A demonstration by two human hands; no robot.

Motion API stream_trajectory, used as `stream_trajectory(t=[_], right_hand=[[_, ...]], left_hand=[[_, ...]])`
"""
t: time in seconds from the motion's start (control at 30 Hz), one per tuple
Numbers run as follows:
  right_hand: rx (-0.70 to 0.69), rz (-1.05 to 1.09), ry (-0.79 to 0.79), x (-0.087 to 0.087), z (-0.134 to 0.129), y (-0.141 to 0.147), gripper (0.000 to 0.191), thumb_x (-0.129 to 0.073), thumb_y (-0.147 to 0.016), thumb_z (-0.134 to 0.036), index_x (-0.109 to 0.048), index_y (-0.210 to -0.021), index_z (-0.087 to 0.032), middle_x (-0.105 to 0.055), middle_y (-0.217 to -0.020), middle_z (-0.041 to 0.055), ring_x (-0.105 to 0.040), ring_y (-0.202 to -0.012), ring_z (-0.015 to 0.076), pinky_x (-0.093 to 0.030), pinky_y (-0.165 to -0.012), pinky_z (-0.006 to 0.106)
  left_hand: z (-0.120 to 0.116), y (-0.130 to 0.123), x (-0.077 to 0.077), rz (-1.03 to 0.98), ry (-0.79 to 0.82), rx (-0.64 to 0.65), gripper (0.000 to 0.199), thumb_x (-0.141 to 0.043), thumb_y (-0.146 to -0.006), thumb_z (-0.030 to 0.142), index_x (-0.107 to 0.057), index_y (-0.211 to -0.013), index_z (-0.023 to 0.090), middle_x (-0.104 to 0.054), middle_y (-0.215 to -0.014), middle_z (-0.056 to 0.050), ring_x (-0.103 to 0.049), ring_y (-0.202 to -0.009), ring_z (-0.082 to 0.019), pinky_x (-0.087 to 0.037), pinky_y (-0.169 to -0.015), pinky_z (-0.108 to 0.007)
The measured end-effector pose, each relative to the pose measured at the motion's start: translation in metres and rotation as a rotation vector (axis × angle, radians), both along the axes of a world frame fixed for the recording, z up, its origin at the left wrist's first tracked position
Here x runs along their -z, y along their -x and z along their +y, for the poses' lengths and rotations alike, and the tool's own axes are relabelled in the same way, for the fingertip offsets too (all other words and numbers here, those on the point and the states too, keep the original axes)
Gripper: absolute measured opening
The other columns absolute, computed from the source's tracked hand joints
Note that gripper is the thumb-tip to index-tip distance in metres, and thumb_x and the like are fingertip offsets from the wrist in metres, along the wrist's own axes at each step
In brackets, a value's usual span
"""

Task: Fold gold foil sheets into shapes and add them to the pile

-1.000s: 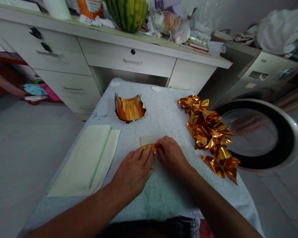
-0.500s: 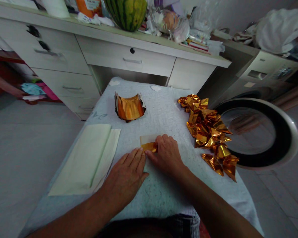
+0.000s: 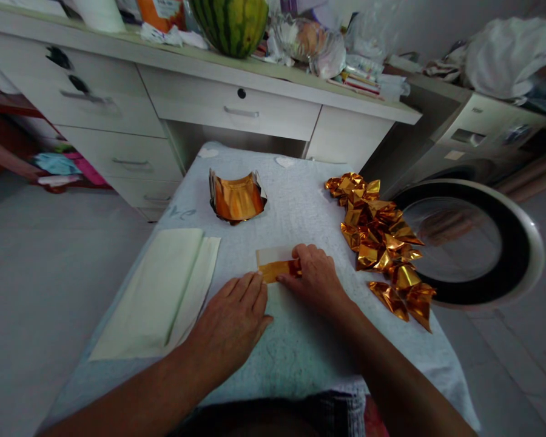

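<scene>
A small sheet of gold foil paper (image 3: 279,269) lies in front of me, its near edge folded over into a shiny gold strip and a pale strip showing behind it. My left hand (image 3: 239,309) is open and lies flat, fingertips touching the sheet's left end. At the right end, my right hand (image 3: 316,276) has its fingers curled and its thumb against the fold, closed on the paper. Folded gold foil pieces (image 3: 377,230) are heaped to the right. A curved stack of gold foil sheets (image 3: 239,197) stands beyond my hands.
Pale yellow paper sheets (image 3: 150,297) lie at the left on the cloth-covered table (image 3: 295,200). Behind stands a white drawer cabinet (image 3: 273,112) with a watermelon (image 3: 232,24) on top. An open round washing machine door (image 3: 523,243) is close to the table's right edge.
My right hand has slid a little to the right along the fold, baring more of the gold strip. My left hand stays nearly in place.
</scene>
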State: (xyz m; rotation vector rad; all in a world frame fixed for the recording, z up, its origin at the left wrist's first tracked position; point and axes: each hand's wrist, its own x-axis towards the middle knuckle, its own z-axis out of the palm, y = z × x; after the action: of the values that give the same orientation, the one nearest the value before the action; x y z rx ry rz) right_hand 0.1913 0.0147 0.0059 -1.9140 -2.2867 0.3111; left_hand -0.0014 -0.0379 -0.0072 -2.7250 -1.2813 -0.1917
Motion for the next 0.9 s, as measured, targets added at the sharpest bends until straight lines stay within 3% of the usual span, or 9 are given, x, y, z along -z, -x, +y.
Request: stream_trajectory(t=[0.2,0.5,0.73,0.9], right_hand=[[0.051,0.015,-0.014,0.005,0.002,-0.02,0.041,-0.072,-0.079,-0.046,-0.054,-0.106,-0.021,-0.061,-0.102,0.0075,-0.055,-0.095,0.0271,-0.033,-0.075,0.034],[0.105,0.071,0.042,-0.002,0.002,-0.034,0.039,-0.069,-0.083,-0.043,-0.054,-0.111,-0.02,-0.061,-0.106,0.0087,-0.055,-0.097,0.0258,-0.034,-0.079,0.035],[0.098,0.127,0.054,-0.002,0.004,-0.044,0.035,-0.073,-0.08,-0.033,-0.053,-0.105,-0.018,-0.06,-0.099,0.0061,-0.054,-0.09,0.0223,-0.034,-0.076,0.032],[0.062,0.174,0.068,-0.001,0.007,-0.05,0.027,-0.071,-0.08,-0.026,-0.05,-0.095,-0.019,-0.058,-0.092,0.0031,-0.052,-0.083,0.019,-0.035,-0.073,0.03]], left_hand=[[-0.001,0.001,0.003,0.006,0.0,0.008,0.042,-0.063,-0.088,0.029,-0.065,-0.12,0.002,-0.063,-0.129,-0.026,-0.061,-0.118,-0.036,-0.05,-0.097,-0.049],[0.002,0.003,0.001,0.054,0.019,0.014,0.04,-0.06,-0.089,0.03,-0.065,-0.12,0.005,-0.064,-0.129,-0.023,-0.06,-0.118,-0.035,-0.051,-0.097,-0.047],[0.008,0.0,-0.011,0.05,0.072,0.043,0.035,-0.063,-0.088,0.028,-0.065,-0.116,0.008,-0.067,-0.118,-0.02,-0.063,-0.107,-0.033,-0.051,-0.092,-0.047],[0.019,-0.01,-0.021,0.059,0.097,0.025,0.041,-0.063,-0.09,0.026,-0.057,-0.129,0.016,-0.07,-0.104,-0.01,-0.064,-0.093,-0.029,-0.051,-0.079,-0.045]])
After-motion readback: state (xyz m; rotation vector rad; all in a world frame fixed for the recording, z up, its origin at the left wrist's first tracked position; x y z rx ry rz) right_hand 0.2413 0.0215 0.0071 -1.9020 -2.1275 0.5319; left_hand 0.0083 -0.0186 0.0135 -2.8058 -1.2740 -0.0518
